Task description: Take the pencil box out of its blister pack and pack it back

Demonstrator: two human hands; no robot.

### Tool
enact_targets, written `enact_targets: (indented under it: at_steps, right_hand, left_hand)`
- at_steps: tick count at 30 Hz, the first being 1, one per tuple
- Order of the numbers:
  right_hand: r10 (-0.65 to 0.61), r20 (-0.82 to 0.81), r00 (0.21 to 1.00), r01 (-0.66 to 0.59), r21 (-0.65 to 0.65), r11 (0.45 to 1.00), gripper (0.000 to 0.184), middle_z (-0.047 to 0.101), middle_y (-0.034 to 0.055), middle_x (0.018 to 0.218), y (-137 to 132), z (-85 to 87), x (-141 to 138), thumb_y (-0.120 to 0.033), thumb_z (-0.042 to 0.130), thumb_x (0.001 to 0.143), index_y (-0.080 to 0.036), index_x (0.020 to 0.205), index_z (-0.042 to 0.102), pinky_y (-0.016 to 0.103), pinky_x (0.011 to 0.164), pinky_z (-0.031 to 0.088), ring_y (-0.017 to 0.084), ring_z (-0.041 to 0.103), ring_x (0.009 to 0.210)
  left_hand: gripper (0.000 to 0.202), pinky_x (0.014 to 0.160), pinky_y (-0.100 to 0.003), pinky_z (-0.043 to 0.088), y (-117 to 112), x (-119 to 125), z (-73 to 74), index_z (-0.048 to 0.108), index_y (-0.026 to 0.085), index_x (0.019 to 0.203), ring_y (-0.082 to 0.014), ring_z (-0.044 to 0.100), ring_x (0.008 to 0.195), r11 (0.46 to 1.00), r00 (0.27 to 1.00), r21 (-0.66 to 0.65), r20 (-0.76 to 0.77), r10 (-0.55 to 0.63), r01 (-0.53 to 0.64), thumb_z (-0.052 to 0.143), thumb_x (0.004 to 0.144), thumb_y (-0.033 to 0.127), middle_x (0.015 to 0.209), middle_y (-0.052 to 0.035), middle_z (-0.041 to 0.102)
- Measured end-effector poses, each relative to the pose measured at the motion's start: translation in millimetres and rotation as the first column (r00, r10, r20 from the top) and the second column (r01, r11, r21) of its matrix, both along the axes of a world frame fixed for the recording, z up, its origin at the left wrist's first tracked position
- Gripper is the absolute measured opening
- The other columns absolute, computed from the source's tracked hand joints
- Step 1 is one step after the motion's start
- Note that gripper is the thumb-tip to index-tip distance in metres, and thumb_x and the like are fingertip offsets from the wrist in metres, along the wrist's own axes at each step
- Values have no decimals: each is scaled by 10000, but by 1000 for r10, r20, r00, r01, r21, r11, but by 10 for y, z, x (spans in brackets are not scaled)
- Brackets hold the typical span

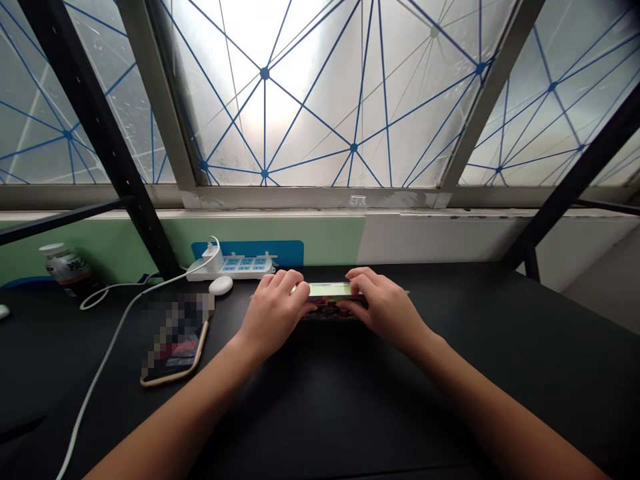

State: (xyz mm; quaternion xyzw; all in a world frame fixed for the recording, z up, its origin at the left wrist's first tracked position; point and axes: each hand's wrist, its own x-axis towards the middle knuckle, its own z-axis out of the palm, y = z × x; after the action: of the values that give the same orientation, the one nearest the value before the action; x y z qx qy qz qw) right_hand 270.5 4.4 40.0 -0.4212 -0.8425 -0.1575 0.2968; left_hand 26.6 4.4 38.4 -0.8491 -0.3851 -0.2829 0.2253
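Both hands grip the ends of a long, low box with a pale top and a dark, colourful front, near the far edge of the black table. My left hand is closed round its left end, the thumb at the front side. At the other end, my right hand pinches it with fingers over the top and thumb on the front. The fingers hide both ends, so its full length is hard to tell.
Left of my hands lie a phone with a tan rim and a small white rounded case. Behind them stands a power strip with a white cable running forward. A dark bottle leans at the far left. Black posts flank the window.
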Motion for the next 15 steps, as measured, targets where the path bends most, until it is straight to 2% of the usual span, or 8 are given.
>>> enact_targets:
  at_steps: [2,4,7,9,11,13,15]
  right_hand:
    - [20,78,997,-18,-29,999,112,665,94,1104,-23,-36,-58,-258,615,925,-201,870,536,331,690,455,213,610,773]
    - [58,174,983,-46,-69,997,44,671,102,1073,-42,-80,-132,-210,599,915,-182,915,565,350,719,459,238,610,835]
    - [89,263,961,-53,-143,988,145,656,108,1017,-78,-128,-239,-196,623,863,-154,998,590,376,735,463,265,575,874]
    - [118,275,954,-59,-212,975,257,634,101,1004,-107,-140,-283,-198,651,814,-150,1059,589,381,738,466,264,547,874]
    - [164,267,950,-87,-277,957,410,616,92,1041,-131,-139,-296,-162,669,757,-162,1154,568,385,768,471,263,532,912]
    - [212,252,944,-124,-325,938,538,600,87,1102,-144,-132,-285,-125,674,719,-192,1236,541,396,813,474,265,522,965]
    - [244,217,945,-155,-360,920,564,591,79,1141,-146,-122,-262,-118,675,718,-226,1254,539,401,846,474,264,519,1002]
  left_hand:
    - [85,882,-417,457,-6,23,-48,614,179,921,-286,593,1072,999,999,-23,-17,-49,48,659,922,251,1207,-118,636]
    - [82,929,-426,457,-8,52,-105,624,181,960,-295,589,1145,987,991,-103,-46,-125,120,649,925,251,1280,-120,625]
    - [172,897,-398,483,-8,84,-154,623,196,950,-266,647,1062,941,975,-269,-30,-220,204,621,941,368,1184,-86,686]
    - [234,853,-382,491,4,75,-148,613,203,911,-243,676,954,919,977,-339,8,-211,201,582,956,430,1044,-60,720]
    - [251,854,-382,485,33,34,-129,608,202,935,-245,675,933,913,984,-370,25,-174,171,581,950,451,982,-55,721]
    - [346,888,-393,475,77,-28,-122,599,197,1063,-271,658,1015,906,992,-405,40,-118,124,619,911,508,1079,-80,711]
    - [510,910,-410,469,121,-88,-140,561,201,1199,-297,635,1090,881,997,-468,37,-64,74,630,873,588,1205,-104,680]
